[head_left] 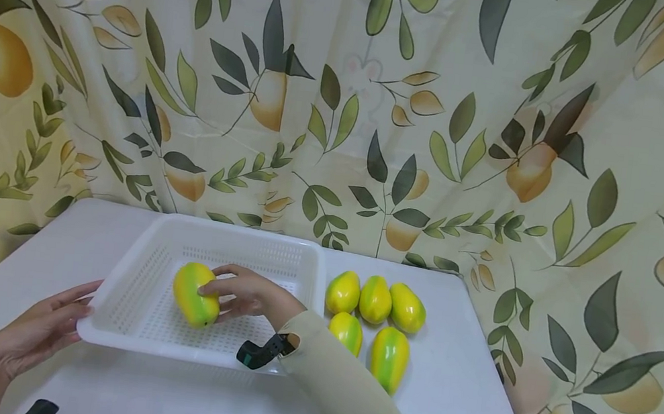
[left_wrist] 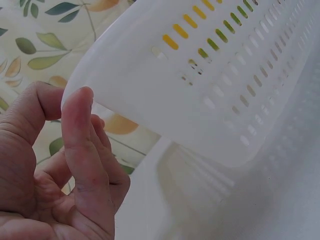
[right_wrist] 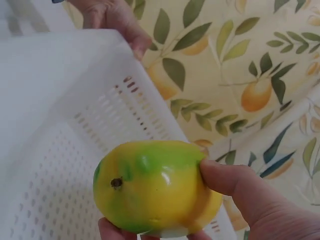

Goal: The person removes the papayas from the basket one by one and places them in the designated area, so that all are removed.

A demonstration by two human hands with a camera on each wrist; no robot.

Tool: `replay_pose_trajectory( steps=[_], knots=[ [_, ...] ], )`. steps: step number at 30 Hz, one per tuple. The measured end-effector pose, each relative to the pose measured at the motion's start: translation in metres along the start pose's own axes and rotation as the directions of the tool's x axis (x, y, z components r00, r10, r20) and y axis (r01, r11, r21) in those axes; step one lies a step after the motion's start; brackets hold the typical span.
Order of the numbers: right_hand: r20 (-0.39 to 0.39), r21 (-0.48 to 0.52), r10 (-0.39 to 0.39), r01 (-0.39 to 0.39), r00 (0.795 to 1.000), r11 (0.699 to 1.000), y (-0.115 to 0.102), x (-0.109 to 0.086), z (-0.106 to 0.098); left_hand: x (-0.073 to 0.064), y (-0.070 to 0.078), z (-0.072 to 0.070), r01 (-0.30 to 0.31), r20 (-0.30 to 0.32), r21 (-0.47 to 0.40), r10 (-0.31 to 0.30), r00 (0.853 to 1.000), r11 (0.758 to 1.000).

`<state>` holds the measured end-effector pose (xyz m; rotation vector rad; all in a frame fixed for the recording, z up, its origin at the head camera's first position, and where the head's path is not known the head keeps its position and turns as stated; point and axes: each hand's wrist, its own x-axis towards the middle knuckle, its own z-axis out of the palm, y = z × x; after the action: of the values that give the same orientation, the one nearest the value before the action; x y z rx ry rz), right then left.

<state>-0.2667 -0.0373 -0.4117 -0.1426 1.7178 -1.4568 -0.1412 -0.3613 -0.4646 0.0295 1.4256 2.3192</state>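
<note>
My right hand (head_left: 246, 294) holds a glossy yellow-and-green papaya-like fruit (head_left: 195, 294) over the floor of a white plastic basket (head_left: 267, 244). In the right wrist view, the thumb is on one side of this fruit (right_wrist: 155, 185) and the fingers curl beneath it; its dark stem end shows. At the near left corner, my left hand (head_left: 46, 329) pinches the basket's rim. The left wrist view shows the fingertips of the left hand (left_wrist: 75, 165) on both sides of the rim, and the held fruit's colours show through the slots of the basket (left_wrist: 120, 95).
Several matching fruits stand right of the basket on the white table (head_left: 452, 388): three in a back row, such as the middle one (head_left: 375, 299), and two nearer, one (head_left: 389, 359) partly beside my sleeve. A leaf-and-fruit print curtain (head_left: 340, 133) hangs behind the table.
</note>
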Motion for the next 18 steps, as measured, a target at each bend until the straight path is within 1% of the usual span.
replay_pose_trajectory(
  steps=[2,5,11,16,18],
  knots=[
    [-0.007,0.004,-0.010,0.010,1.000,1.000,0.000,-0.003,0.000,-0.001,0.000,0.000,0.009,-0.020,0.004,-0.009,1.000,1.000],
    [-0.021,0.008,-0.023,0.023,1.000,1.000,0.000,-0.007,-0.001,-0.001,-0.001,-0.001,0.006,-0.030,0.010,-0.006,1.000,1.000],
    [-0.048,0.038,-0.049,0.050,0.998,0.998,-0.002,-0.015,-0.003,0.001,-0.002,-0.001,-0.006,-0.026,0.020,0.006,1.000,1.000],
    [-0.064,0.036,-0.075,0.078,0.995,0.996,-0.003,-0.021,-0.003,0.001,-0.001,-0.001,-0.012,-0.020,0.026,0.012,1.000,1.000],
    [-0.066,0.038,-0.079,0.082,0.995,0.996,-0.003,-0.025,-0.003,0.000,-0.001,-0.002,-0.006,-0.027,0.025,0.007,1.000,1.000]
  ],
)
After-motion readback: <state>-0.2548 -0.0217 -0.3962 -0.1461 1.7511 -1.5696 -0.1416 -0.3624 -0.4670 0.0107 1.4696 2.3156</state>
